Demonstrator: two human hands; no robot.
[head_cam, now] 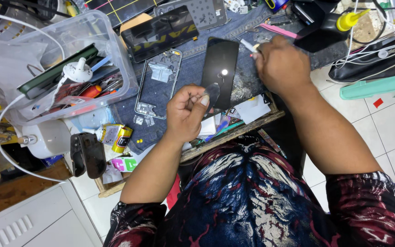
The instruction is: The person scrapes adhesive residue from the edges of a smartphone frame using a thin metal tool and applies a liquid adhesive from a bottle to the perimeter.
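The left hand (186, 112) pinches a small dark flat pick (212, 93) at the lower edge of the glossy black phone screen (220, 71), which lies on the blue denim cloth (193, 68). The right hand (282, 64), closed around a thin white tool (248, 45), rests at the screen's upper right corner

A glossy black phone screen (219, 65) lies on blue denim cloth (193, 68) beside a yellow-capped black bottle (330, 28).

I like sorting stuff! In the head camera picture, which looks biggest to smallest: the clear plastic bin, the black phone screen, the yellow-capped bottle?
1. Clear plastic bin, by far.
2. Black phone screen.
3. Yellow-capped bottle, though the right hand may hide part of it, so it is unsure.
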